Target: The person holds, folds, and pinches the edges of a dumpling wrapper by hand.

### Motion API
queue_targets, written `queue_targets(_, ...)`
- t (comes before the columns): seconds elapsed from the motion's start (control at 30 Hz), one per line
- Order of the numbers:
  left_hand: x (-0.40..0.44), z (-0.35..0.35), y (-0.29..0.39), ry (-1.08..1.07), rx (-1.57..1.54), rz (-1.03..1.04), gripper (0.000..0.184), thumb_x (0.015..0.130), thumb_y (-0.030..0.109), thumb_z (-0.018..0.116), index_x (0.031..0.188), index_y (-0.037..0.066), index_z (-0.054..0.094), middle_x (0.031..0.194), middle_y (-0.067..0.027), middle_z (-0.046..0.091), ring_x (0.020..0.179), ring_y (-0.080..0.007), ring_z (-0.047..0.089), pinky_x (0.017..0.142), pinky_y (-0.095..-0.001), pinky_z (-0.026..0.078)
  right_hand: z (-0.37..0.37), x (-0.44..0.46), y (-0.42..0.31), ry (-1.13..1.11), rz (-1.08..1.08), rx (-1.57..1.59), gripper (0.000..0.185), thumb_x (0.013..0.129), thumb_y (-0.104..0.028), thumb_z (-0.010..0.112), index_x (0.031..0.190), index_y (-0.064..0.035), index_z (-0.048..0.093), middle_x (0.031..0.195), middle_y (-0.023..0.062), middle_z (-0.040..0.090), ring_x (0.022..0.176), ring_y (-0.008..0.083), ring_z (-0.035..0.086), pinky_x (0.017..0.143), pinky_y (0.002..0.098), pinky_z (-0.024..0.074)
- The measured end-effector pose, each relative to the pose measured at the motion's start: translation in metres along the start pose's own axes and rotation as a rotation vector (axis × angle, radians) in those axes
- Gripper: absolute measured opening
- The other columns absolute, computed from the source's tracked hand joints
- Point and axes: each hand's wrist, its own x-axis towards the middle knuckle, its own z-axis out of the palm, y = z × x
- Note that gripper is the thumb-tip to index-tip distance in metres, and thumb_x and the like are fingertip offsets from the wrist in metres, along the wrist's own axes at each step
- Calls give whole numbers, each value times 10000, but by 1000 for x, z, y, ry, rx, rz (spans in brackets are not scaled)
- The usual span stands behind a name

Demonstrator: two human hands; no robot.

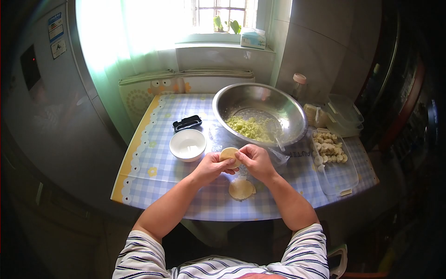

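Above the near part of the table, a round pale dumpling wrapper (229,154) is held between my two hands. My left hand (211,168) supports it from the left, with the thumb across its lower part. The thumb and fingers of my right hand (256,161) pinch its right edge. Whether any filling lies on it, I cannot make out. Just below my hands, more round wrappers (240,189) lie on the checked tablecloth. Behind them stands a wide steel basin (292,104) with chopped light-green filling (253,128) and a utensil handle inside.
A white bowl (187,145) and a black case (187,123) stand to the left. On the right, a clear plastic container (338,179) holds several shaped dumplings (330,148). Behind it are more clear containers (344,114) and a pink-lidded jar (298,85).
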Motion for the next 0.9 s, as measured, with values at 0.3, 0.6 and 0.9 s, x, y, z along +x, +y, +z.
queue_targets(0.3, 0, 0, 0, -9, 5, -15, 271, 874, 222, 612, 1043, 10, 611, 943, -68, 638, 840, -153, 641, 738, -272, 528, 0, 0, 3, -29, -6, 3, 180, 841, -165, 635, 819, 13, 618, 733, 32, 600, 663, 69, 543, 600, 226, 451)
queue_targets(0.6, -1, 0, 0, -18, 1, -8, 273, 875, 223, 611, 1045, 10, 611, 954, -72, 637, 847, -155, 639, 746, -279, 528, 1, 0, 2, -9, 3, 25, 187, 825, -163, 640, 808, 23, 632, 714, 62, 597, 635, 89, 556, 587, 251, 465)
queue_targets(0.9, -1, 1, 1, -4, 23, -8, 274, 877, 231, 606, 1038, 9, 614, 947, -62, 644, 840, -138, 635, 748, -277, 518, 1, 1, 5, -21, -14, 4, 183, 831, -165, 639, 807, 15, 627, 716, 47, 596, 633, 77, 538, 574, 238, 447)
